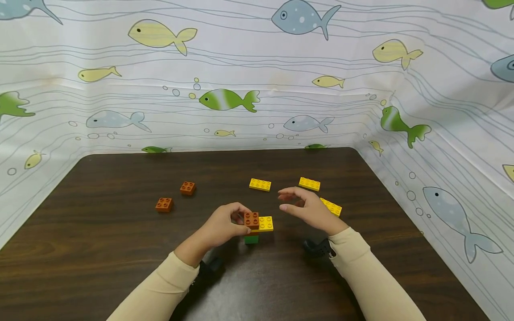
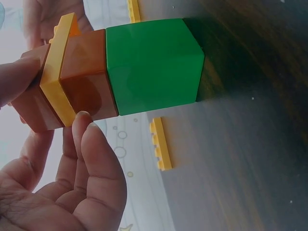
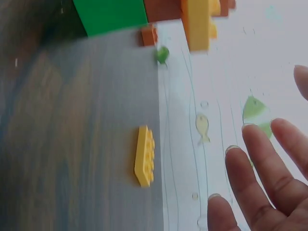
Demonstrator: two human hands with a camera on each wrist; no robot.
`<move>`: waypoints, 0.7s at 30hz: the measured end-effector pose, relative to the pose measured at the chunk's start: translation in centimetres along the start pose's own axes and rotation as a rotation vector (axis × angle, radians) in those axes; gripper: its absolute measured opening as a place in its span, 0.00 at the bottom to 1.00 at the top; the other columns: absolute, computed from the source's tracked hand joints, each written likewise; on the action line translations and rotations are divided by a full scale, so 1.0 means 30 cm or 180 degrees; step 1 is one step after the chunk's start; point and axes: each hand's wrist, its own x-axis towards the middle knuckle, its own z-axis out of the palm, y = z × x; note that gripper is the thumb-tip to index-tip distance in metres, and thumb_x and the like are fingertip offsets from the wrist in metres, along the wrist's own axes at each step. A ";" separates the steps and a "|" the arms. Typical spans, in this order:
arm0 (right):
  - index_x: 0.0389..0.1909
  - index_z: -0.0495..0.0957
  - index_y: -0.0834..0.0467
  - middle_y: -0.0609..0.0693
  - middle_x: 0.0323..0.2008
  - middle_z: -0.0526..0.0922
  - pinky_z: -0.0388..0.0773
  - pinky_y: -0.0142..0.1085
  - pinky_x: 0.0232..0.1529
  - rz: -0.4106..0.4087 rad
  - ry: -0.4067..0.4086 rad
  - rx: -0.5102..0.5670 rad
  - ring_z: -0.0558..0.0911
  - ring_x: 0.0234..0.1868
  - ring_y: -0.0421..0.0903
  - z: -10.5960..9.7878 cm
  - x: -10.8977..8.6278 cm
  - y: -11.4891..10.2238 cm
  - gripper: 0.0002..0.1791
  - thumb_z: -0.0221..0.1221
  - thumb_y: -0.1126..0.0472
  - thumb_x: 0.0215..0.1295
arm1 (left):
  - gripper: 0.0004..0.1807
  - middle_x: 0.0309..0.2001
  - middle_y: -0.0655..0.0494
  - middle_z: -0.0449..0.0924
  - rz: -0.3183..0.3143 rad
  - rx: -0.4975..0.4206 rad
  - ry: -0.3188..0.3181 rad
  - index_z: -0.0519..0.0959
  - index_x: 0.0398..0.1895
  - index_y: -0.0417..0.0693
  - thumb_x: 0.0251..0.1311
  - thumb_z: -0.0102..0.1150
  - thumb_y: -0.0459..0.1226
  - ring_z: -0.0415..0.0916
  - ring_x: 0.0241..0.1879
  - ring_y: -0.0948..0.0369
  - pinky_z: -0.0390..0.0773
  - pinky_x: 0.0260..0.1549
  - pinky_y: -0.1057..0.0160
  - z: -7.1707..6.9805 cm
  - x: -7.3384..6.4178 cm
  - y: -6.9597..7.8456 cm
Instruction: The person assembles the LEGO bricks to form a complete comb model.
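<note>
A stack of toy building bricks stands on the table in front of me. Its green block is at the bottom, then a lower brown brick, a yellow plate-like brick jutting out to the right, and an upper brown brick. My left hand grips the upper part of this stack from the left. In the left wrist view the thumb lies on the upper brown brick, with fingertips near the yellow one. Right of the stack, my right hand is held apart from it, fingers extended, holding nothing.
Two loose brown bricks lie at the left. Three yellow bricks lie behind and to the right; the right hand partly covers the nearest. A fish-patterned curtain borders the dark wooden table.
</note>
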 end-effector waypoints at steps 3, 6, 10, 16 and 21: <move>0.59 0.73 0.59 0.56 0.54 0.80 0.73 0.44 0.51 0.0088 0.0125 -0.0033 0.76 0.54 0.52 -0.029 -0.006 0.022 0.22 0.60 0.56 0.67 | 0.19 0.36 0.50 0.77 -0.0001 -0.0014 -0.0013 0.77 0.49 0.38 0.52 0.67 0.29 0.71 0.35 0.57 0.73 0.30 0.61 0.000 -0.001 0.001; 0.60 0.73 0.61 0.56 0.55 0.79 0.72 0.45 0.52 0.0152 0.0240 -0.0064 0.76 0.55 0.53 -0.059 -0.014 0.042 0.23 0.60 0.56 0.67 | 0.19 0.36 0.50 0.77 -0.0005 -0.0003 -0.0009 0.77 0.49 0.39 0.52 0.67 0.29 0.71 0.35 0.57 0.73 0.30 0.61 -0.001 -0.001 0.003; 0.60 0.72 0.63 0.58 0.55 0.78 0.72 0.44 0.52 0.0272 0.0385 -0.0024 0.76 0.56 0.54 -0.097 -0.026 0.074 0.24 0.60 0.56 0.67 | 0.19 0.36 0.50 0.77 -0.0019 0.0004 -0.0003 0.77 0.49 0.39 0.52 0.67 0.29 0.72 0.36 0.57 0.73 0.30 0.61 -0.003 0.000 0.004; 0.62 0.70 0.65 0.60 0.56 0.77 0.73 0.42 0.50 0.0550 0.0516 0.0002 0.74 0.57 0.56 -0.147 -0.052 0.120 0.27 0.59 0.54 0.67 | 0.19 0.36 0.49 0.77 -0.0046 -0.0007 0.0000 0.77 0.49 0.39 0.52 0.67 0.29 0.71 0.35 0.57 0.73 0.29 0.61 -0.002 -0.001 0.003; 0.64 0.68 0.64 0.61 0.58 0.75 0.70 0.49 0.55 0.0814 0.0582 -0.0158 0.72 0.58 0.57 -0.178 -0.074 0.147 0.30 0.59 0.51 0.67 | 0.19 0.36 0.49 0.77 -0.0052 -0.0025 -0.0004 0.77 0.49 0.39 0.52 0.67 0.29 0.72 0.35 0.57 0.73 0.29 0.61 -0.001 0.001 0.002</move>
